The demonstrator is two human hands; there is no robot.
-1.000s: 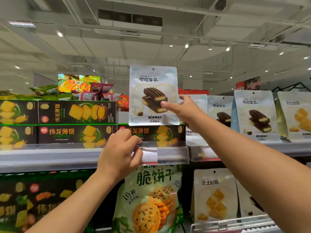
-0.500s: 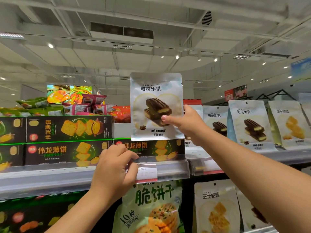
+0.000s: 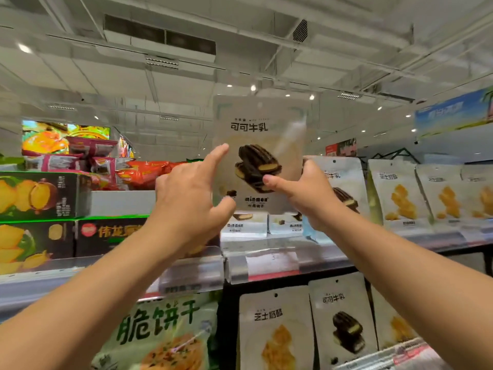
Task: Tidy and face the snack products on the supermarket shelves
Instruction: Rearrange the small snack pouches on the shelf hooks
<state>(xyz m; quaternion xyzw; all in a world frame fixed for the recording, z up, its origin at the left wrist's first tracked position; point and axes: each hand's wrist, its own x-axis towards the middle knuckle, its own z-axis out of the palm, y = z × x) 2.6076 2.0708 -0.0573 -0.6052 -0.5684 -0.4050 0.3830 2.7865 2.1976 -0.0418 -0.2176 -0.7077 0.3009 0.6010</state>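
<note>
A white cocoa-milk biscuit pouch [image 3: 261, 124] is held upright in the air above the top shelf, its front facing me. My right hand [image 3: 309, 193] grips its right edge, thumb on the front over the biscuit picture. My left hand [image 3: 186, 201] is at the pouch's left edge, index finger stretched up along it and thumb touching the lower left front. Below and behind the pouch, matching cocoa pouches [image 3: 245, 222] sit low on the shelf, and another [image 3: 344, 182] stands to the right.
Cheese-flavour pouches [image 3: 400, 193] stand in a row to the right. Dark green cracker boxes [image 3: 40, 196] are stacked at left. A clear price rail [image 3: 266, 265] fronts the shelf. Below hang more pouches [image 3: 344, 324] and a big green cracker bag [image 3: 165, 329].
My left hand left the price tag on the rail and rose to the pouch's left edge. The view shifted right, and the pouch now hangs over the cocoa pouch row.
</note>
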